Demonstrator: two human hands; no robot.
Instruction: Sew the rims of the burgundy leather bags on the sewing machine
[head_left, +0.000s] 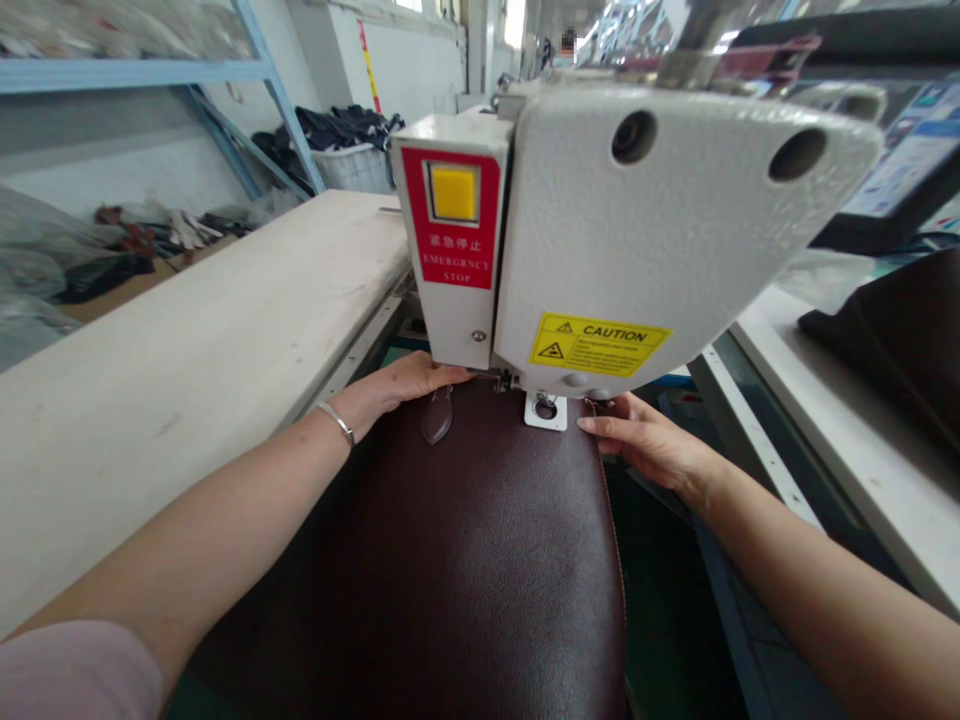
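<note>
A dark brown leather panel (495, 540) hangs down toward me from beneath the head of a sewing machine (660, 230). My left hand (409, 383) pinches its upper left part, thumb on top, beside a small leaf-shaped leather tab (437, 416). At the upper right edge, my right hand (649, 440) grips the panel with the thumb on its face and the fingers behind. Between my hands, a white metal presser plate (546, 411) with a round hole rests on the leather. The machine head hides the panel's far edge.
A pale tabletop (225, 290) runs along the left, and a white ledge (847, 400) holds more dark leather (900, 340) at right. An emergency stop box (454, 230) is fixed beside the machine head. Behind stand a blue rack (135, 75) and a filled bin (352, 168).
</note>
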